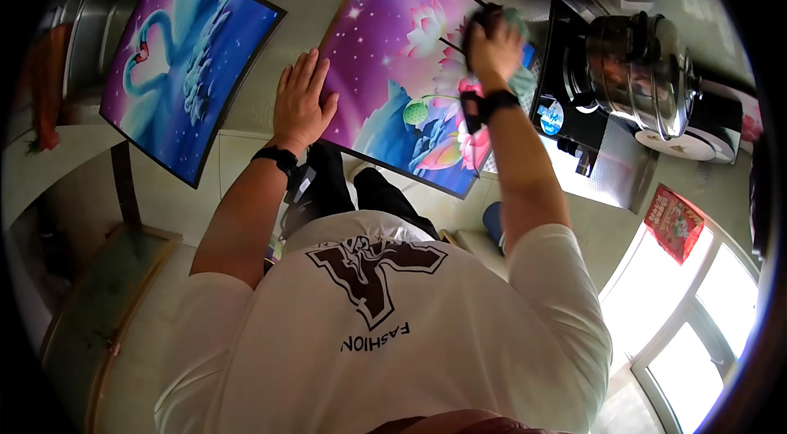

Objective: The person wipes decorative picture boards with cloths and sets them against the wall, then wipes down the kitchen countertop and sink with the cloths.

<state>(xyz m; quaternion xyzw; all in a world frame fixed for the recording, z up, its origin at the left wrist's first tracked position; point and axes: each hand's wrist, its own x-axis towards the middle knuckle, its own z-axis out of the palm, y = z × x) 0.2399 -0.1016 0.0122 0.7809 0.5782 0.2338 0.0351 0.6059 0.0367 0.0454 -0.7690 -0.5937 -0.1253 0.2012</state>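
A glossy panel (361, 65) printed with pink lotus flowers and a purple starry sky lies on the counter in front of me. My left hand (303, 102) rests on its left edge, fingers stretched out and flat. At the panel's right side, my right hand (496, 49) presses down on a bunched cloth (518, 24), grey-green with a dark part beside it. The fingertips are partly hidden there. To the left is a second panel (193, 73) with a swan on blue and purple, which neither hand touches.
Right of the lotus panel stands a black gas stove (561, 65) bearing a shiny steel pot (639, 73). A metal sink (94, 32) is at the far left. Below the counter's front edge are a cabinet door (106, 311) and, at right, a bright window (697, 336).
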